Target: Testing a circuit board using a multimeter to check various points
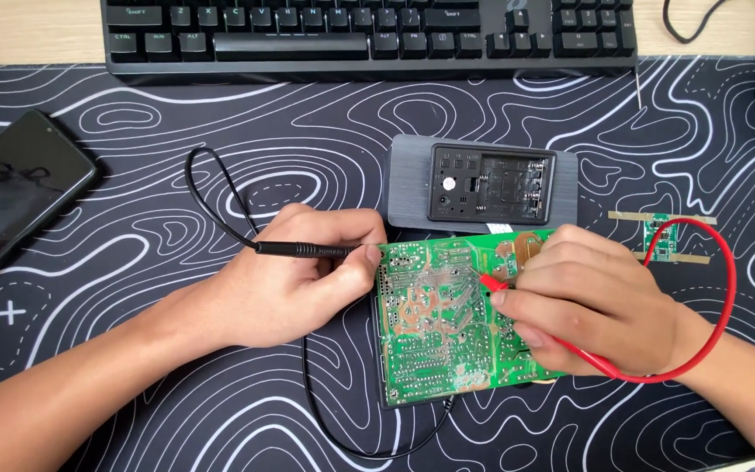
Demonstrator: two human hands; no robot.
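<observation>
Green circuit board (434,319): my left hand (294,275) grips black probe (303,250), right hand (596,301) grips red probe (493,282); tips best kept steady on solder points.

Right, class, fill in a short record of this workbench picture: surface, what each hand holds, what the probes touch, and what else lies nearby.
surface: black desk mat with white contour lines
left hand: holds black probe, tip at the board's left edge
right hand: holds red probe, tip on the board
board: green circuit board, solder side up
behind board: grey case, open back
nearby: keyboard, phone, small green board
</observation>
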